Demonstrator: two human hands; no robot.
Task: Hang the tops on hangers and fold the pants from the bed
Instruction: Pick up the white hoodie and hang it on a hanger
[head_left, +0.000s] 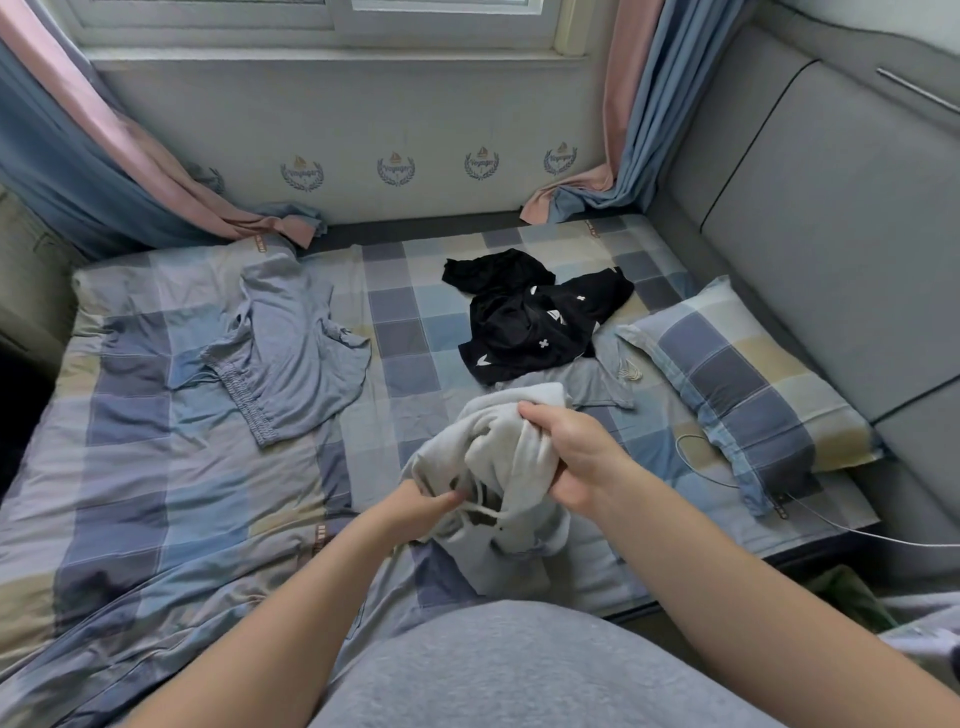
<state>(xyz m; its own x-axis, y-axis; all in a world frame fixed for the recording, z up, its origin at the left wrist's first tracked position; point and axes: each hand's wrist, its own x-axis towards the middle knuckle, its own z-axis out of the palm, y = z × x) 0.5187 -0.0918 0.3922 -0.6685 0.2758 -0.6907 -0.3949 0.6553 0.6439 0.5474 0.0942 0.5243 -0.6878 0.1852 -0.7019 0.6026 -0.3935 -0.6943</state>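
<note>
Both hands clutch a bunched light grey drawstring garment (498, 457): left hand (421, 512) gripping underneath, right hand (576, 457) clamped on top; black clothes (535, 317) lie beyond.

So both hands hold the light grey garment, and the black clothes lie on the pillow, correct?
No. The head view shows the black clothes on the checked sheet beside the pillow, not on it. The left hand and right hand do hold the light grey garment.

The person wears a heathered light-grey knit top (519, 675), soft and finely flecked across the torso. Bare forearms (291, 597) run to the left hand (421, 506) and right hand (571, 452).
</note>
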